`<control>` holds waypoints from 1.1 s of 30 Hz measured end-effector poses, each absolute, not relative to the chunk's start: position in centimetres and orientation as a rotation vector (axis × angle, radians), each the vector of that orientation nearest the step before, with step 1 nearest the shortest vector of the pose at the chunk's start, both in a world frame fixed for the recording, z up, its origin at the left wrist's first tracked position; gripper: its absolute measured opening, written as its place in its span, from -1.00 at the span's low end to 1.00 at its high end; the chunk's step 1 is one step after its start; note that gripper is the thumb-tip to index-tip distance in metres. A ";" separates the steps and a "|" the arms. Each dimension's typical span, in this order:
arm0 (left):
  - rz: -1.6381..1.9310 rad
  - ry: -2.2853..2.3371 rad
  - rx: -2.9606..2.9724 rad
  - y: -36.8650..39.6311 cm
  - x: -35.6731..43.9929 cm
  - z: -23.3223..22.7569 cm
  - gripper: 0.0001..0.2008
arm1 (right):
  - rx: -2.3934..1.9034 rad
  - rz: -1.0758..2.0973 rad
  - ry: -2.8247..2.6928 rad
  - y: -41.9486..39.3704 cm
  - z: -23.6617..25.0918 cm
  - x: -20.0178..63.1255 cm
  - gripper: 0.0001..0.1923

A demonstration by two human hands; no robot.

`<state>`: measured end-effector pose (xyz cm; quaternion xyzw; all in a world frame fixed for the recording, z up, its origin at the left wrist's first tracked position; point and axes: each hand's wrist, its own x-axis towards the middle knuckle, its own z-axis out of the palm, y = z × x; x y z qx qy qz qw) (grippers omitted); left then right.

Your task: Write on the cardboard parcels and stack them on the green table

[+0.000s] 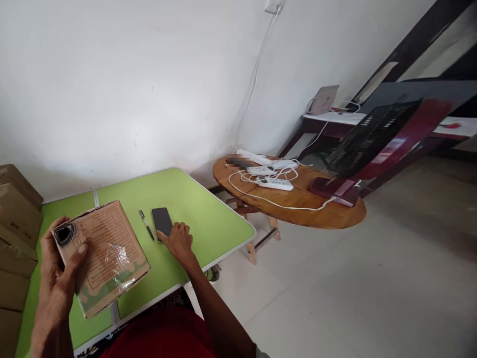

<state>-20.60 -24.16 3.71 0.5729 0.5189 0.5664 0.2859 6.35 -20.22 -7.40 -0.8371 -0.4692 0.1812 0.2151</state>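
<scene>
My left hand (61, 268) grips the near left corner of a flat cardboard box (106, 251) with printed text, a round hole at one corner and clear tape on top; the box is tilted above the green folding table (208, 219). Fingers spread, my right hand (179, 239) rests on the table with its fingertips touching the near end of a black phone (161, 220) that lies face up. Just left of the phone lies a black pen (146, 224).
Brown cardboard boxes (17, 233) are stacked at the left edge. A round wooden table (298, 199) to the right carries white power strips (274, 183) and cables. Behind it stand a dark red appliance (376, 141) and a low bench. White tiled floor lies to the right.
</scene>
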 end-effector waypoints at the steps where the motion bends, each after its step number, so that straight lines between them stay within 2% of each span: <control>1: 1.500 1.392 1.529 -24.2 -20.6 3.8 -0.18 | -2.334 0.507 -1.293 -19.9 -8.0 6.2 -0.36; 12: 1.486 1.346 1.442 -23.6 -20.6 4.5 -0.12 | -2.383 0.591 -1.252 -18.1 -9.5 7.6 -0.20; 21: 1.541 1.277 1.391 -22.7 -20.7 4.3 -0.11 | -2.408 0.581 -1.283 -20.2 -10.0 9.0 -0.23; 33: 1.529 1.331 1.390 -22.6 -20.7 4.4 -0.10 | -2.485 0.417 -1.396 -20.2 -9.0 7.8 -0.35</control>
